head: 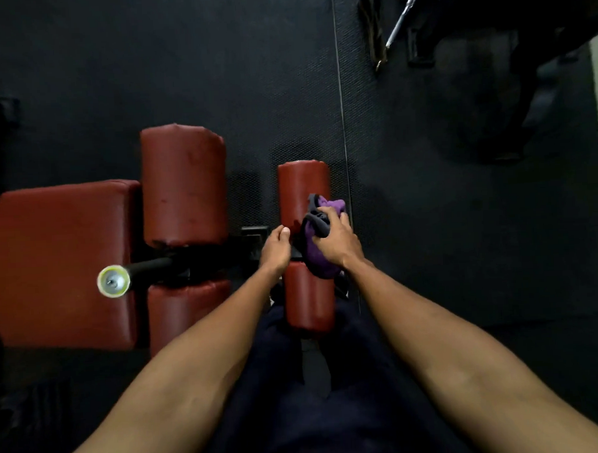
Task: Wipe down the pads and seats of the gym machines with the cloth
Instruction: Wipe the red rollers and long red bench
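A purple and dark grey cloth (317, 256) lies bunched over a narrow red roller pad (301, 188) near the middle of the view. My right hand (336, 240) grips the cloth from above, fingers curled round its dark part. My left hand (276, 249) sits just left of the cloth with curled fingers, thumb against the pad's inner end; what it holds is hidden. The pad's near half (309, 297) continues toward me. To the left stand a thicker red roller pad (182, 183), its near half (178, 310) and a flat red seat (59, 264).
A black bar with a pale end cap (113, 280) sticks out over the seat. The floor is dark rubber matting (461, 219). A metal bar (405, 14) and dark machine parts (490, 91) lie at the upper right. My dark trousers fill the bottom centre.
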Available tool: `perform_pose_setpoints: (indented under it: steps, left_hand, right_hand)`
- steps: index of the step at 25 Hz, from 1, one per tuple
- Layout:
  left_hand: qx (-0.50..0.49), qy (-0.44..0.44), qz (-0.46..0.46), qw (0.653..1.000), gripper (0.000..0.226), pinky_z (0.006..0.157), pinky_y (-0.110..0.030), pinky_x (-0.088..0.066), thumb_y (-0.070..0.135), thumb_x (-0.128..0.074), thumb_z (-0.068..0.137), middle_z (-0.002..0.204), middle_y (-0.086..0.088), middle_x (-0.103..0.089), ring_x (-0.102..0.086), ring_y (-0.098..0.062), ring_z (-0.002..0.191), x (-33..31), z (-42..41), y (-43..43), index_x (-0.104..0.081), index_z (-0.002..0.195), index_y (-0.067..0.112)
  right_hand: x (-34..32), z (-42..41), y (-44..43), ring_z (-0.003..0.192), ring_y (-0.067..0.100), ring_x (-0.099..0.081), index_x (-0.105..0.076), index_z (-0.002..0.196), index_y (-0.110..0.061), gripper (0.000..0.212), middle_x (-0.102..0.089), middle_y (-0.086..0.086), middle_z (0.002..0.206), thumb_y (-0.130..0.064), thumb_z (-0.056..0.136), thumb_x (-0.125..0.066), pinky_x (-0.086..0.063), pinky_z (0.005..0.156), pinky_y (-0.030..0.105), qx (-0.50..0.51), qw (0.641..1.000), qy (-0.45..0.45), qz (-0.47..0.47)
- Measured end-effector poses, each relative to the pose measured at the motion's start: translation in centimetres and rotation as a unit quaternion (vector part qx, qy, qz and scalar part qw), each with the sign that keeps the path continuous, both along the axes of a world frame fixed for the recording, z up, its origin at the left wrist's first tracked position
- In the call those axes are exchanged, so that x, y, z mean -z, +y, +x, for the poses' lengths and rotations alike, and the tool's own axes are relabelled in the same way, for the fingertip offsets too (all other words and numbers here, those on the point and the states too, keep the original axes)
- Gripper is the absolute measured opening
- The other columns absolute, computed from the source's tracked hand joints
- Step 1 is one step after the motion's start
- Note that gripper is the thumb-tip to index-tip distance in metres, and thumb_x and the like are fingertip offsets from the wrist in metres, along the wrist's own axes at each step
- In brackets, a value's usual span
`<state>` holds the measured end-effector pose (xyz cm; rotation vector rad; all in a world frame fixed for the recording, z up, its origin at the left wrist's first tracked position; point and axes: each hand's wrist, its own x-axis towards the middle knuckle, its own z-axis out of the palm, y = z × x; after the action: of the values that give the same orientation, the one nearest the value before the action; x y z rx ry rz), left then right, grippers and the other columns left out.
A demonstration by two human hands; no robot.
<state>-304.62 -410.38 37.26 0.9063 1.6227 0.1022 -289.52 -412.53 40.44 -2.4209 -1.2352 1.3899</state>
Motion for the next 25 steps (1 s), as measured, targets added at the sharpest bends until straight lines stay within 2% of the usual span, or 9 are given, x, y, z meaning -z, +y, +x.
perform_pose_setpoints:
  steps: [5, 11, 20, 25]
  left_hand:
    - [0.048, 0.019, 0.038, 0.998, 0.048, 0.112, -0.031, -0.03, 0.035, -0.039, 0.108, 0.154, -0.009, -0.045, -0.042, -0.026, 0.141, -6.3, -1.1, -3.4, -0.043, 0.15, 0.014]
    - [0.017, 0.053, 0.082, 0.995, 0.047, 0.109, -0.027, -0.032, 0.032, -0.042, 0.107, 0.151, -0.011, -0.048, -0.044, -0.026, 0.139, -12.3, -3.1, -7.8, -0.045, 0.148, 0.012]
    - [-0.02, 0.115, 0.184, 0.976, 0.044, 0.112, -0.032, -0.031, 0.028, -0.045, 0.105, 0.149, -0.012, -0.05, -0.044, -0.027, 0.139, -17.6, -10.8, -16.6, -0.05, 0.144, 0.009]
    - [-0.084, 0.126, 0.207, 0.966, 0.042, 0.112, -0.03, -0.029, 0.026, -0.046, 0.105, 0.149, -0.013, -0.05, -0.043, -0.028, 0.138, -18.3, -15.6, -18.6, -0.052, 0.143, 0.008]
  right_hand:
    - [-5.9, -0.8, -4.9, 0.119, 0.043, -0.057, -0.039, 0.138, -0.045, 0.058, -0.039, 0.007, 0.144, -0.032, 0.088, -0.066, -0.049, 0.096, 0.048, -0.018, 1.0, -0.008, 0.012]
    - [-10.0, -3.3, -11.0, 0.123, 0.043, -0.056, -0.039, 0.141, -0.042, 0.06, -0.038, 0.007, 0.146, -0.035, 0.088, -0.068, -0.048, 0.098, 0.049, -0.104, 0.994, -0.003, 0.032]
    - [-14.9, -9.6, -15.8, 0.127, 0.041, -0.052, -0.035, 0.145, -0.04, 0.068, -0.037, 0.009, 0.147, -0.035, 0.087, -0.068, -0.045, 0.099, 0.045, -0.235, 0.967, 0.0, 0.094]
    - [-15.8, -14.0, -17.3, 0.129, 0.043, -0.051, -0.014, 0.151, -0.054, 0.085, -0.031, 0.01, 0.156, -0.034, 0.089, -0.068, -0.049, 0.1, 0.051, -0.287, 0.95, 0.04, 0.117]
